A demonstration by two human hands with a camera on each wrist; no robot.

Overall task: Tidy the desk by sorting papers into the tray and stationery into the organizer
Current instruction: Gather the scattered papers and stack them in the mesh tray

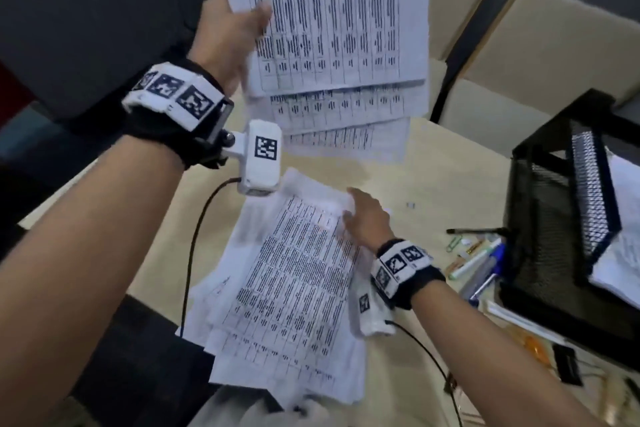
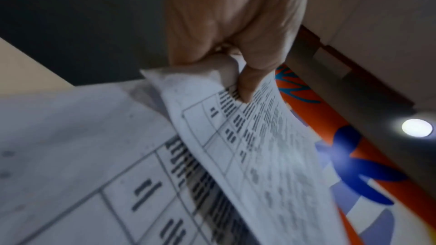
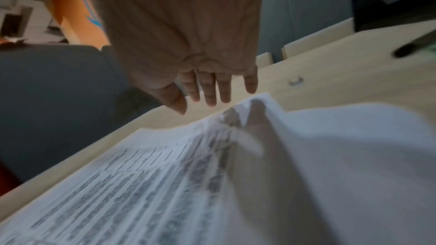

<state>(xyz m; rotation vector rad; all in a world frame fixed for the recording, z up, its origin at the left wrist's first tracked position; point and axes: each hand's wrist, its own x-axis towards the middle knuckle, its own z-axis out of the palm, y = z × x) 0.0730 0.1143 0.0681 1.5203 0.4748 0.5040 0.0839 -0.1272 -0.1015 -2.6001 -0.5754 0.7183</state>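
Left hand lifts some sheets, right hand hovers over the pile on the desk.

We see the left hand (image 1: pixel 230 42) pinching a bundle of printed sheets (image 1: pixel 332 31) by one edge, thumb on top, and holding it in the air above the desk (image 1: pixel 433 166). The right hand (image 1: pixel 367 215) has straight, spread fingers just above the far end of the paper pile (image 1: pixel 291 291), which lies in the middle of the desk; it holds nothing. Right of the pile stands the black mesh tray (image 1: pixel 554 218) with papers inside, and between them lie pens and clips (image 1: pixel 478 260).
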